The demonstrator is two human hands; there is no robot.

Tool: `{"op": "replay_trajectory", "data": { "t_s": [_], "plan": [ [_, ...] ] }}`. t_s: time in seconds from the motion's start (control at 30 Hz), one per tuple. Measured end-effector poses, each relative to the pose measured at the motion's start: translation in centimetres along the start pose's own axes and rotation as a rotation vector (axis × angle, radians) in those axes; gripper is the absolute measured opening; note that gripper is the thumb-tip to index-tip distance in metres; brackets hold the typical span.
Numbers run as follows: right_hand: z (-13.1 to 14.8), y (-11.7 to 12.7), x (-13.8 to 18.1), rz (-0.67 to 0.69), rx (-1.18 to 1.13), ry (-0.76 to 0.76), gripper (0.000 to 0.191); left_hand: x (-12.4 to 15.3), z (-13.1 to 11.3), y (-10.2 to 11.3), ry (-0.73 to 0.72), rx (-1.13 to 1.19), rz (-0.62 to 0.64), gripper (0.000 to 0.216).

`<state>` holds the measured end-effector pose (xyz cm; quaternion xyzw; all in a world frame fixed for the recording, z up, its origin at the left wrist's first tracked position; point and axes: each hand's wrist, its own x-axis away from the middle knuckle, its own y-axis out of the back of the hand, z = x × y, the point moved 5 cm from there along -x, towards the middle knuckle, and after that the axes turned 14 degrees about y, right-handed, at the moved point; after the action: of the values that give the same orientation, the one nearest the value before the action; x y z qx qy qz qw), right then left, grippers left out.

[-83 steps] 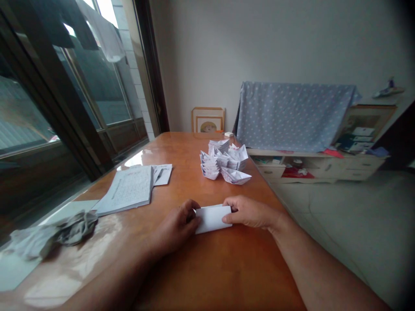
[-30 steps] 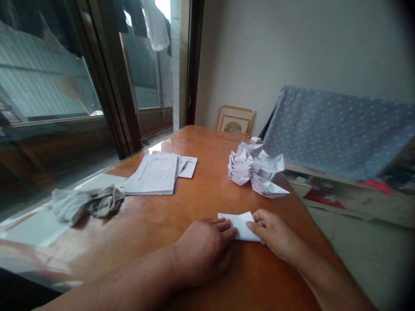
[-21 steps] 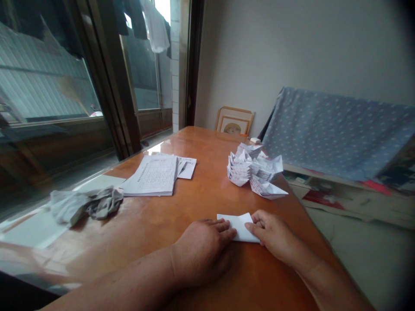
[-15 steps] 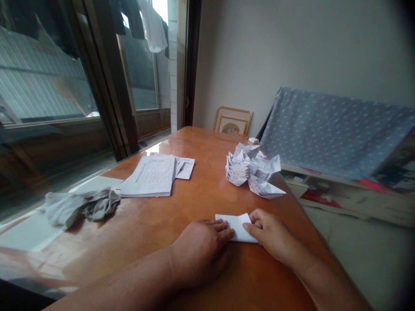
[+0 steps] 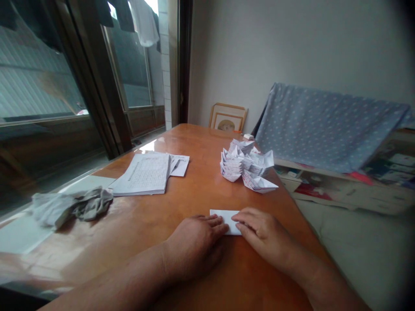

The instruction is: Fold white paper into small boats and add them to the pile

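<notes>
Glossy brown wooden table fills the foreground, pale wall behind. Left hand: fingers straight and together, palm down, lying on the left part of a folded white paper, nothing gripped. Right hand: partly spread, fingers and thumb a little apart, resting on the paper's right end, no pinch seen. Paper lies flat on the table between the hands, long axis left to right, short ends toward each hand; right end covered. Left side: crumpled grey cloth, partly on a pale sheet. Beyond it, printed paper stack with smaller sheets poking out. To the right, folded paper boats clustered in nested stacks, nearest one's tip pointing right. Small white object at the far edge. Past the table, framed picture leans on the wall. Low white cabinet at right: open compartment holds a red item, other contents blurred. Blue spotted cloth drapes above it.
</notes>
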<state>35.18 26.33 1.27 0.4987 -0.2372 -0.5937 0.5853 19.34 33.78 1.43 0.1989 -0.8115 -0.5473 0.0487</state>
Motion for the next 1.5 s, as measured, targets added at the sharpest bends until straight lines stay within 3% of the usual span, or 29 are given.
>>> {"op": "replay_trajectory", "data": {
  "t_s": [0.2,0.37,0.53,0.7,0.87,1.03,1.27,1.5],
  "plan": [
    [2.4,0.0,1.8,0.297,0.008,-0.053,0.053,0.0,0.0,-0.2,0.005,-0.006,-0.007,0.033],
    [3.3,-0.6,2.8,0.398,0.012,-0.114,0.076,0.0,-0.1,-0.5,0.013,-0.036,0.020,0.032],
    [3.9,-1.1,2.9,0.402,0.008,-0.141,0.091,0.1,-0.3,-0.2,0.014,-0.047,0.033,0.038],
    [4.2,-0.9,2.9,0.409,-0.013,-0.133,0.104,-0.5,1.7,0.1,0.245,-0.043,0.019,0.047],
    [4.3,-0.5,3.0,0.412,-0.014,-0.128,0.112,-1.4,3.6,-0.5,0.341,0.123,-0.048,0.052],
    [4.2,-0.7,3.2,0.415,-0.013,-0.122,0.114,-1.7,4.2,-1.5,0.323,0.202,-0.051,0.056],
    [3.7,-1.0,3.3,0.402,-0.047,-0.110,0.118,-1.5,3.2,-0.7,0.255,0.011,-0.037,0.055],
    [4.3,-0.6,3.2,0.410,-0.048,-0.095,0.113,-1.6,3.1,-0.8,0.245,-0.002,-0.043,0.058]
  ]
}}
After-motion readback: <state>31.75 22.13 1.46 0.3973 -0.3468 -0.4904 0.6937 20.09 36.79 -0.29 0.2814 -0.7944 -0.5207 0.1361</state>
